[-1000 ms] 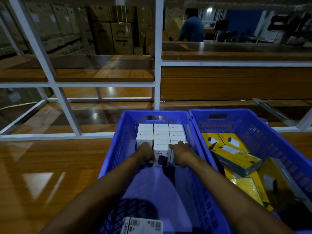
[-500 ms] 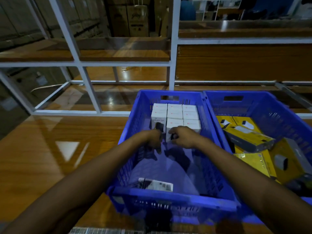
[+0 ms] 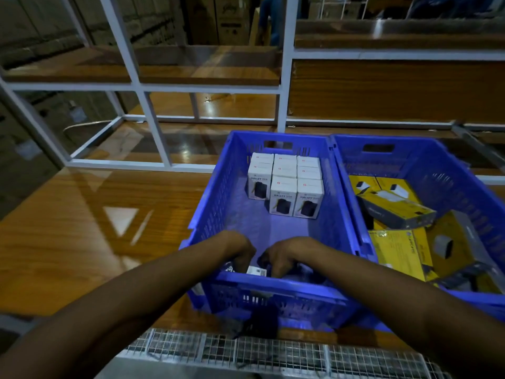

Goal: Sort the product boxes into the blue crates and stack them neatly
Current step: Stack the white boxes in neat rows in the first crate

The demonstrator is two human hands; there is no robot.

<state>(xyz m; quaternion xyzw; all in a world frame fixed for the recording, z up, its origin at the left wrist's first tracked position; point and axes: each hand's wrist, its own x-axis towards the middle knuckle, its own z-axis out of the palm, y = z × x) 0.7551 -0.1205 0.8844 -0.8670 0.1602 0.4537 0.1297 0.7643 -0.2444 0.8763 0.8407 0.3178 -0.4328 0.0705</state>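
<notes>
Several white product boxes [image 3: 284, 187] stand upright in neat rows at the far end of the left blue crate [image 3: 273, 283]. Both of my hands reach down to the near end of that crate. My left hand [image 3: 240, 251] and my right hand [image 3: 284, 257] curl their fingers around a white box lying flat [image 3: 256, 270] just behind the near wall. The crate's rim hides my fingertips and most of that box. The right blue crate [image 3: 437, 165] holds several yellow boxes [image 3: 396, 209] lying loose and tilted.
The crates sit side by side on a glossy wooden table [image 3: 82, 228]. A white metal rack frame [image 3: 153, 113] with wooden shelves rises behind them. A wire mesh panel [image 3: 273, 351] runs along the near edge. A person stands far back.
My hands have left the stacked white boxes and come back to the crate's near end, onto the flat box. The view has tilted down.
</notes>
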